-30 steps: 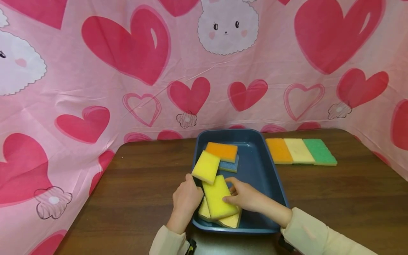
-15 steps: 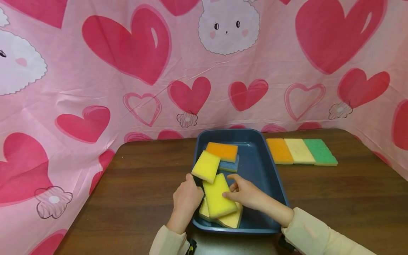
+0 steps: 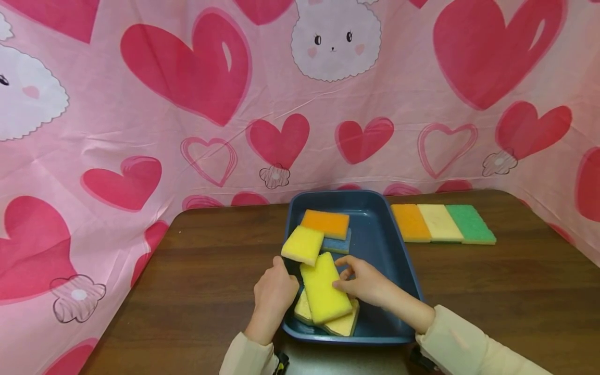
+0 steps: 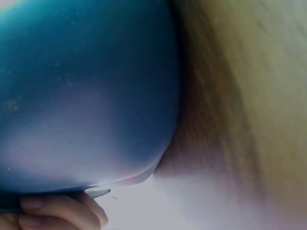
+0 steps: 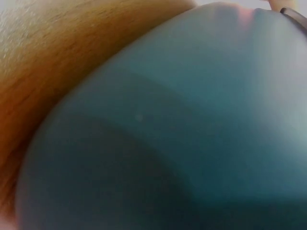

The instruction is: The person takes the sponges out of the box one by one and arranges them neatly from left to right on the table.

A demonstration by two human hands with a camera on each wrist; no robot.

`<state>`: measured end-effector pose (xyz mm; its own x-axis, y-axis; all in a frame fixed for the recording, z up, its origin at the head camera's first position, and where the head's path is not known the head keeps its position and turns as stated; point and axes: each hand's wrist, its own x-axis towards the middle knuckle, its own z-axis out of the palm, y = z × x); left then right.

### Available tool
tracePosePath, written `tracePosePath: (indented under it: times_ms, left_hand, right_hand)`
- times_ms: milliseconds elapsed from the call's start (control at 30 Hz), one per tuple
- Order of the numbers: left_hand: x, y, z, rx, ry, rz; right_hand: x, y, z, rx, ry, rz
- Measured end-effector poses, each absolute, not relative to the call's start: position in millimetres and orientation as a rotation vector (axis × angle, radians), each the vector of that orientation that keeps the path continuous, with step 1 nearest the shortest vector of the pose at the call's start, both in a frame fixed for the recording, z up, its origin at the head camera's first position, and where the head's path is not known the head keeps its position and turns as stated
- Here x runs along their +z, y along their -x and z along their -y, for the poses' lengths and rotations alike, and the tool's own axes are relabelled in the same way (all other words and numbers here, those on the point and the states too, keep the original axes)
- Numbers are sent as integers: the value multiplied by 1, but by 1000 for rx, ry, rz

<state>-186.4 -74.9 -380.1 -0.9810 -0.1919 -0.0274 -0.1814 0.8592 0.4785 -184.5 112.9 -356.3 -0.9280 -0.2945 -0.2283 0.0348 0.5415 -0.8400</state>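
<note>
In the head view, a dark blue tray [image 3: 398,271] holds several sponges. My left hand [image 3: 275,287] grips its left rim; in the left wrist view curled fingers [image 4: 67,211] show against the tray's dark edge. With thumb and fingers my right hand [image 3: 365,281] pinches the right edge of a long yellow sponge [image 3: 323,291]. That sponge lies slanted over pale yellow sponges [image 3: 344,325]. Beyond it a smaller-looking yellow sponge [image 3: 302,245] leans on an orange sponge [image 3: 328,223], with a blue sponge [image 3: 337,245] partly hidden beneath. The right wrist view shows mostly the tray's outer wall [image 5: 144,120].
Right of the tray, an orange sponge [image 3: 411,223], a pale yellow sponge [image 3: 439,223] and a green sponge [image 3: 470,224] lie side by side on the brown wooden table [image 3: 211,271]. A pink heart-patterned cloth [image 3: 225,172] hangs behind the table.
My right hand has moved slightly right, and the long yellow sponge has shifted a little away from me and right. The upper yellow sponge has been nudged and tilted. The left hand stays put.
</note>
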Motion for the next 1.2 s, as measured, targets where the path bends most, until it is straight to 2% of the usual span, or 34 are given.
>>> tracePosePath:
  times_ms: [1200]
  left_hand:
    - [-382, 188, 76, -787, -306, 3008]
  right_hand:
    - [-332, 183, -148, -1480, 138, -2432]
